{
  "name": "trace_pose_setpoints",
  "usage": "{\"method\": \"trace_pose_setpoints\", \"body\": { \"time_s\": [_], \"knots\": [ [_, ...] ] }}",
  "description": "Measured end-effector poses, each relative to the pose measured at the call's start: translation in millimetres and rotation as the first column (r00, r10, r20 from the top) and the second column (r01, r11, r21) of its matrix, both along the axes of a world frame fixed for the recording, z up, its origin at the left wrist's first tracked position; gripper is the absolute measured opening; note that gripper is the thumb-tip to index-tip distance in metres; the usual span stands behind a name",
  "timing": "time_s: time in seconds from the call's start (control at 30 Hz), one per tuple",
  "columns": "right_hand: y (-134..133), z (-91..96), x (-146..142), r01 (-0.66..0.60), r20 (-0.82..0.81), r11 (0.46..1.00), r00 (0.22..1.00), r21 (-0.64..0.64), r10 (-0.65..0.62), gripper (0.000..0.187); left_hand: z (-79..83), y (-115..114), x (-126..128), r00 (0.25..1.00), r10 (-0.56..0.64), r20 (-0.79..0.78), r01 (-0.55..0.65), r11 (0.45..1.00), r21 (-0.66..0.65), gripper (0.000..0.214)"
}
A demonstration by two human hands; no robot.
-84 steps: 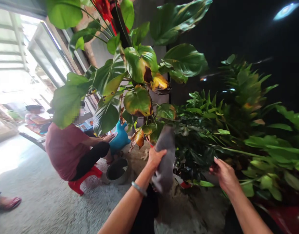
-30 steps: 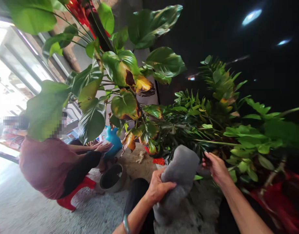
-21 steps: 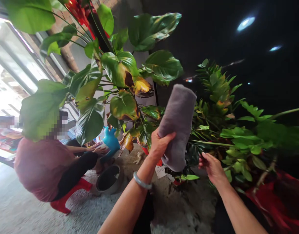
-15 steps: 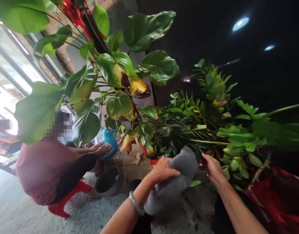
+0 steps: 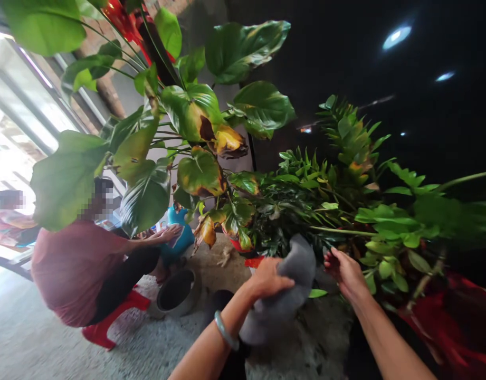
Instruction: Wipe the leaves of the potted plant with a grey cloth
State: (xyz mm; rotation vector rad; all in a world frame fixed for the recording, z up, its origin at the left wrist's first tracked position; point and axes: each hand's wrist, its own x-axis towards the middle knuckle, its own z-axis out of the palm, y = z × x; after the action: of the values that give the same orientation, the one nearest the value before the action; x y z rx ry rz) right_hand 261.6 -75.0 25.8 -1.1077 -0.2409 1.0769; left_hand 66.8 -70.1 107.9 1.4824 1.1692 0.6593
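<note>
A crumpled grey cloth [image 5: 302, 269] hangs from my left hand [image 5: 268, 277], whose fingers are closed around its upper part. A pale bangle [image 5: 226, 331] circles that wrist. To the right, clear of the cloth, my right hand [image 5: 345, 272] has curled fingers and a thumb pressed in a pinch at the edge of the dark leaves. What lies in this pinch is too small to make out. The bushy green plant [image 5: 298, 208] with narrow glossy leaves spreads just beyond both hands. A single bright green leaf [image 5: 317, 293] shows between the cloth and my right forearm.
Left, a person [image 5: 76, 264] on a red stool [image 5: 108, 322] rubs a blue vessel [image 5: 181, 232] with a cloth. A dark bucket [image 5: 177, 293] stands nearby. A tall broad-leaved plant [image 5: 193, 108] overhangs the left side. Red wrapping [image 5: 456, 322] lies right, before a glossy black wall [image 5: 345, 47].
The grey cloth has shifted slightly and changed shape in my left hand. My right hand has opened a small gap from the cloth. The view has moved slightly.
</note>
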Motion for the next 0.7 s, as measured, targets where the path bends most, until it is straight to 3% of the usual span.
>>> {"method": "trace_pose_setpoints", "body": {
  "time_s": [0.07, 0.13, 0.2, 0.27, 0.33, 0.4, 0.47, 0.53, 0.6, 0.7],
  "knots": [
    [0.5, -2.4, 1.9, 0.012, 0.003, 1.0, 1.0, 0.006, -0.012, 0.026, 3.6, -13.4, -12.7, 0.988, -0.153, 0.002, 0.152, 0.981, -0.122, 0.01],
    [0.9, -2.8, 2.7, 0.014, 0.006, 1.0, 1.0, 0.023, -0.014, 0.024, 23.1, -16.2, -16.8, 0.977, -0.186, 0.105, 0.198, 0.973, -0.121, 0.015],
    [1.2, -1.5, 2.1, 0.011, 0.009, 0.999, 1.0, 0.038, -0.011, 0.023, 46.2, -6.9, -10.6, 0.969, -0.105, 0.224, 0.11, 0.994, -0.009, 0.02],
    [1.5, 0.4, 0.6, 0.009, 0.009, 0.999, 1.0, 0.047, -0.009, 0.023, 58.7, 9.0, 1.6, 0.948, 0.004, 0.317, -0.044, 0.992, 0.119, 0.023],
    [1.9, 1.7, -1.0, 0.008, 0.007, 0.999, 1.0, 0.053, -0.008, 0.023, 53.2, 21.7, 12.4, 0.938, 0.089, 0.335, -0.161, 0.968, 0.193, 0.022],
    [2.5, 1.7, -1.5, 0.008, 0.003, 0.999, 1.0, 0.052, -0.008, 0.024, 33.0, 23.4, 15.4, 0.968, 0.126, 0.217, -0.178, 0.955, 0.238, 0.016],
    [3.0, 0.6, -0.6, 0.012, 0.002, 0.999, 1.0, 0.044, -0.012, 0.023, 9.7, 12.3, 8.1, 0.998, 0.053, 0.017, -0.056, 0.979, 0.198, 0.008],
    [3.2, -0.7, 1.4, 0.012, 0.001, 0.999, 1.0, 0.032, -0.012, 0.022, -3.7, -5.5, -6.2, 0.988, -0.121, -0.095, 0.125, 0.991, 0.043, 0.006],
    [3.1, -1.4, 3.1, 0.001, -0.001, 1.0, 1.0, 0.021, -0.001, 0.021, -1.7, -20.6, -21.2, 0.964, -0.258, -0.062, 0.251, 0.963, -0.096, 0.009],
    [3.1, -0.8, 2.5, -0.011, -0.004, 1.0, 1.0, 0.021, 0.011, 0.019, 19.0, -26.3, -34.2, 0.967, -0.246, 0.061, 0.251, 0.964, -0.092, 0.016]
  ]
}}
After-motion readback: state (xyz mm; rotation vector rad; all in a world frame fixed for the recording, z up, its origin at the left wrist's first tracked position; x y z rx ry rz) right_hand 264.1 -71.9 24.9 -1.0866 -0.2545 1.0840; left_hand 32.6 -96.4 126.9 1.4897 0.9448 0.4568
